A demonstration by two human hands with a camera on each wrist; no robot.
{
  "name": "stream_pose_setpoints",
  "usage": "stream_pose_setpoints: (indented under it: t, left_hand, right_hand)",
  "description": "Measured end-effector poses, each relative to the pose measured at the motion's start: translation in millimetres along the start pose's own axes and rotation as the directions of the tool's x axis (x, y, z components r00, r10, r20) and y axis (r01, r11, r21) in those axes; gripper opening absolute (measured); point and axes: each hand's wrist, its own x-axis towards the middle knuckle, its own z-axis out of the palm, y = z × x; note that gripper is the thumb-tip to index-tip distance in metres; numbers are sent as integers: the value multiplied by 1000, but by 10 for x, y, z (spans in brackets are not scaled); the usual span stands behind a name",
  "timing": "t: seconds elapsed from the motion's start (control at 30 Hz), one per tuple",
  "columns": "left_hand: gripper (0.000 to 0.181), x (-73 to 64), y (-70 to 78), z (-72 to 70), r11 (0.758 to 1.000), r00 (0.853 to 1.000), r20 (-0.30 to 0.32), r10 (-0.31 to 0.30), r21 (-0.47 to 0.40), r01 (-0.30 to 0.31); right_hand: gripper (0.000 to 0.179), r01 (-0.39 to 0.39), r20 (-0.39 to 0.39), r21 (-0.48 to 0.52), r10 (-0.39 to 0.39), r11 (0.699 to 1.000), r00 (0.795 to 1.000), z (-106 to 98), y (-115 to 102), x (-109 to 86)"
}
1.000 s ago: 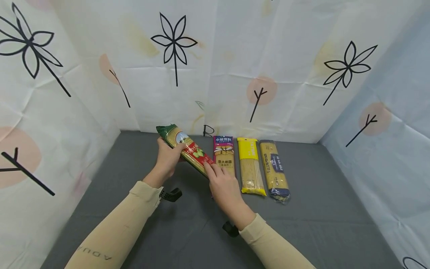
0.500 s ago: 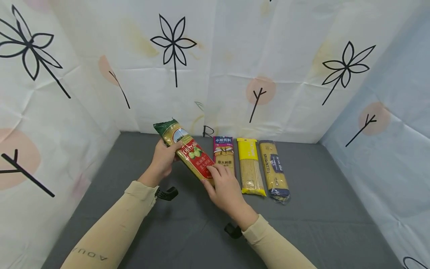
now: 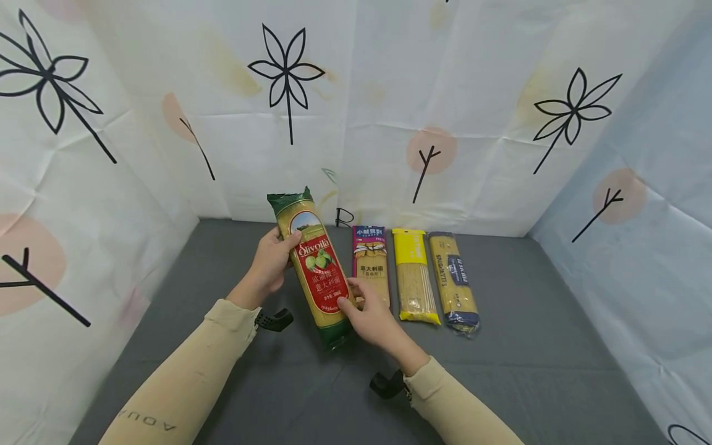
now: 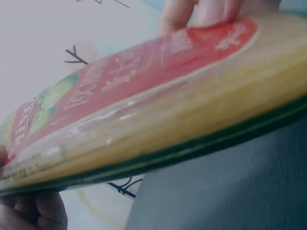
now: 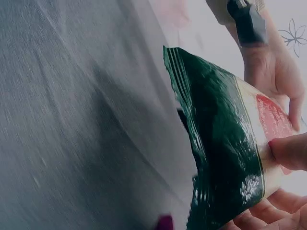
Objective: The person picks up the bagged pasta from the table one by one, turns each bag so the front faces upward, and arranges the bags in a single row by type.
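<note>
Both hands hold a spaghetti packet (image 3: 316, 266) with a red Olivoila label and green ends, its printed face toward the head camera. My left hand (image 3: 269, 262) grips the upper left edge, thumb on the front and fingers behind. Lower down on the right edge, my right hand (image 3: 374, 314) pinches it, thumb on the label. In the left wrist view the packet (image 4: 158, 115) runs across, raised over the grey cloth. Its crimped green end (image 5: 216, 139) fills the middle of the right wrist view, the right thumb (image 5: 290, 152) pressing the front.
Three more pasta packets lie in a row to the right: a purple-topped one (image 3: 371, 259), partly behind the right hand, a yellow one (image 3: 416, 278) and a blue-labelled one (image 3: 455, 281). A patterned white cloth (image 3: 378, 167) walls the back and sides of the grey table (image 3: 534, 346).
The packet has turned from a slant to nearly upright, its face now fully toward the head camera. The right hand has shifted down, its thumb moving onto the front. The other packets stay put.
</note>
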Motion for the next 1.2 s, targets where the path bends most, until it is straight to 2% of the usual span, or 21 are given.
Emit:
stream_pose_setpoints:
  t: [0.1, 0.27, 0.4, 0.5, 0.67, 0.8, 0.9, 1.03, 1.1, 1.2]
  left_hand:
    - [51, 6, -35, -7, 997, 999, 29, 33, 66, -35]
    - [47, 21, -94, -34, 979, 999, 50, 14, 200, -24]
    - [50, 42, -148, -68, 955, 997, 64, -46, 297, 25]
    - [51, 64, -251, -100, 934, 991, 90, -102, 350, 65]
    - [50, 93, -513, -196, 901, 972, 100, -212, 406, 155]
    - [55, 123, -668, -254, 878, 956, 114, -270, 436, 196]
    - [59, 144, -701, -268, 885, 954, 109, -279, 415, 211]
    - [63, 189, -709, -283, 917, 967, 97, -236, 350, 189]
    - [64, 206, -727, -300, 929, 971, 92, -222, 324, 181]
    - [67, 204, -762, -334, 930, 971, 84, -225, 316, 188]
  right_hand:
    - [55, -53, 61, 127, 46, 990, 997, 39, -23, -23]
    - [53, -68, 91, 193, 51, 979, 995, 152, 40, -54]
    - [54, -79, 74, 210, 64, 975, 995, 240, 95, -55]
    - [56, -93, 46, 218, 85, 971, 995, 308, 76, -48]
    - [56, -143, 17, 221, 142, 965, 990, 437, 41, -13]
    - [50, -182, 3, 223, 186, 958, 983, 515, 49, 41]
    - [47, -199, -8, 223, 206, 954, 978, 548, 49, 100]
    - [48, -197, -18, 196, 205, 961, 979, 572, 29, 191]
    - [52, -194, -2, 171, 197, 966, 980, 584, 23, 223]
    - [62, -200, 47, 153, 195, 968, 980, 612, 34, 249]
